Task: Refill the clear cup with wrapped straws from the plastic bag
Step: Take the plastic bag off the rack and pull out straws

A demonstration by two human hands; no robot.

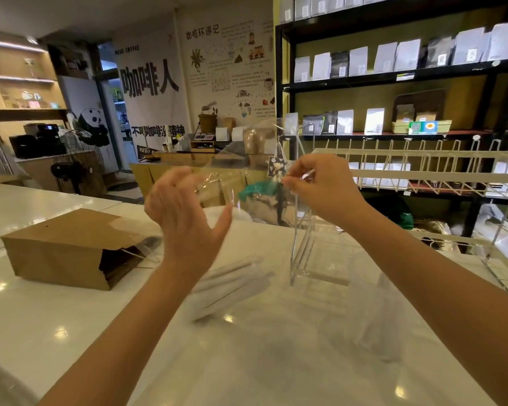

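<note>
Surface (56,317): glossy white. Paper bag (68,247): plain brown. Plastic bag (241,171): clear. Wrapped straws (232,285): white. Wire rack (423,168): cream.

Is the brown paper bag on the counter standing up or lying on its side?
Lying on its side. The brown paper bag rests flat along the white counter, with its open mouth facing right toward the left hand.
</note>
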